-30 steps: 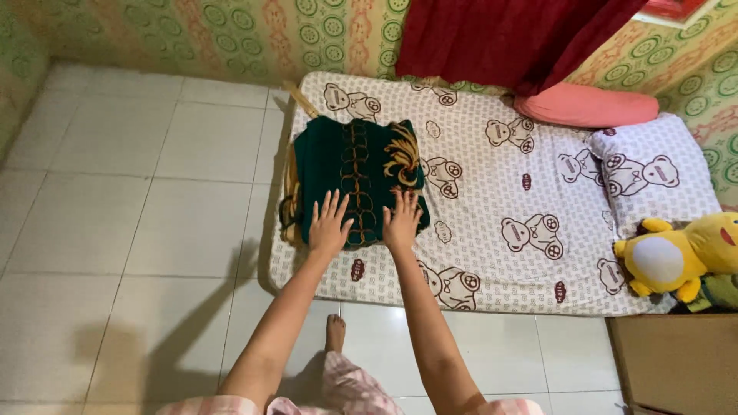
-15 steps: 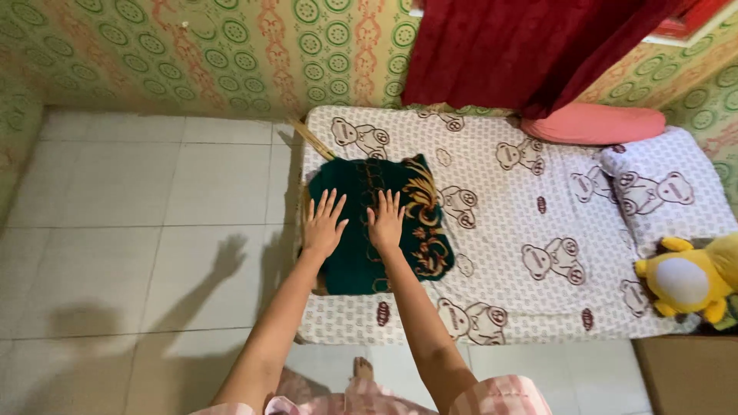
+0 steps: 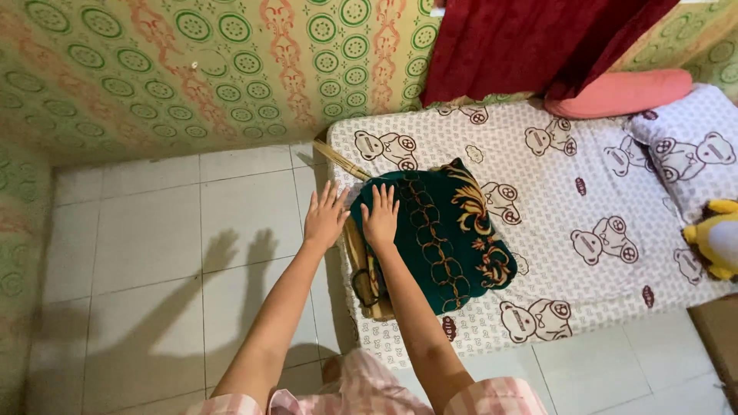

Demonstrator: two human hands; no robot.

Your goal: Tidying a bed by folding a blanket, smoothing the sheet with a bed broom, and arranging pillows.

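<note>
Right hand (image 3: 380, 218): open, palm flat on the folded green blanket (image 3: 442, 230).
Left hand (image 3: 324, 219): open, fingers spread, off the blanket's left edge.
Blanket: on the bear-print mattress (image 3: 600, 192), near its corner.
Technique: press evenly, keeping the folds square.

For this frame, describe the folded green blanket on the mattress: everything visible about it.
The folded green blanket is a thick, plush-looking dark green bundle with gold scrollwork and a chain-like band down its top. It lies flat, turned at an angle, at the near left corner of the bear-print mattress, its yellowish layered edges showing on the left side. The right hand rests flat on its upper left part; the left hand is beside its left edge, fingers spread.
</note>
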